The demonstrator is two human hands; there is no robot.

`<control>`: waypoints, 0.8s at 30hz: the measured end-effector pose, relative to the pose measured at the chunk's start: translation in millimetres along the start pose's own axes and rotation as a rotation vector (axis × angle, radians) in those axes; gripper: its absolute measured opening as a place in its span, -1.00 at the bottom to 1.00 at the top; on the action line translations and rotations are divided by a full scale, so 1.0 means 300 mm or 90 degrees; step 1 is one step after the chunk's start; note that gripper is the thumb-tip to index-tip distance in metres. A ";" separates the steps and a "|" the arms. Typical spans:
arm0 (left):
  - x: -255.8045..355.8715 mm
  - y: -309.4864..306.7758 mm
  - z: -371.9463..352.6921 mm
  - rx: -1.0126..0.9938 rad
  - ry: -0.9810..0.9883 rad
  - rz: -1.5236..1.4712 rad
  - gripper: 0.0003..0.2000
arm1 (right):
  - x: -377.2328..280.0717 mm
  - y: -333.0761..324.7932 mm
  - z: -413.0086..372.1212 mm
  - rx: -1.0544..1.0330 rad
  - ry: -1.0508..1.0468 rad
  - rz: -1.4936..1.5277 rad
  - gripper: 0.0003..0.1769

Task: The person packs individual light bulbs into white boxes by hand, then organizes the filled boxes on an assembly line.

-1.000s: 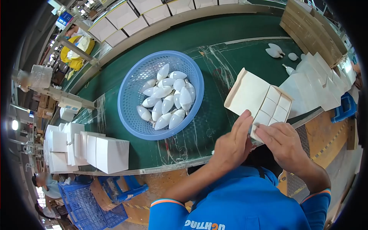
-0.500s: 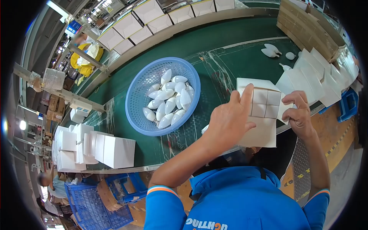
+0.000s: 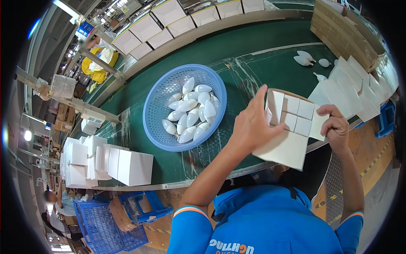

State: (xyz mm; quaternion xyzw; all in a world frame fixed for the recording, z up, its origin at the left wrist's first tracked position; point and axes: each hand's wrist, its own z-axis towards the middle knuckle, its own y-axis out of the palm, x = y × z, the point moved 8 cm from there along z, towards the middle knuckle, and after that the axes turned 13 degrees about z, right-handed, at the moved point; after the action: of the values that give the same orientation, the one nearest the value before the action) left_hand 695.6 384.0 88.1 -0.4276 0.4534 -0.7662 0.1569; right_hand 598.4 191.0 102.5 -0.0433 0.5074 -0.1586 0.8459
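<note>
A white carton (image 3: 281, 148), tilted, is held in front of me at the belt's near edge. Its top is open, showing several small white boxes (image 3: 298, 114) packed in a grid. My left hand (image 3: 253, 122) grips the carton's left side, thumb across the front and fingers reaching up along the edge. At the right, the curled fingers of my right hand (image 3: 337, 127) pinch the carton's side flap (image 3: 318, 125). Left of the carton stands a blue plastic basket (image 3: 149, 122) with many white candle-shaped bulbs (image 3: 192, 116) in it.
White cartons (image 3: 131, 167) stand in a row at the left; more white cartons (image 3: 338, 93) lean at the right. Loose bulbs (image 3: 303, 58) lie on the green belt (image 3: 253, 46) near a brown cardboard box (image 3: 342, 36). Blue crates (image 3: 101, 224) sit below the belt, left.
The carton has tilted and turned slightly. My left hand has shifted from over its top to its left side, thumb now across the front. My right hand has stayed at the flap.
</note>
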 end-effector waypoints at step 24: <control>0.077 -0.183 -0.250 0.393 0.185 0.223 -0.59 | -0.186 0.379 -0.080 -0.344 -0.022 -0.299 -0.71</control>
State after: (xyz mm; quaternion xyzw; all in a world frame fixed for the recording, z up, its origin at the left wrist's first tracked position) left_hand 630.5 441.0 128.7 -0.1632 0.2849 -0.8809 0.3409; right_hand 578.8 317.9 111.4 -0.3838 0.4931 -0.2078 0.7526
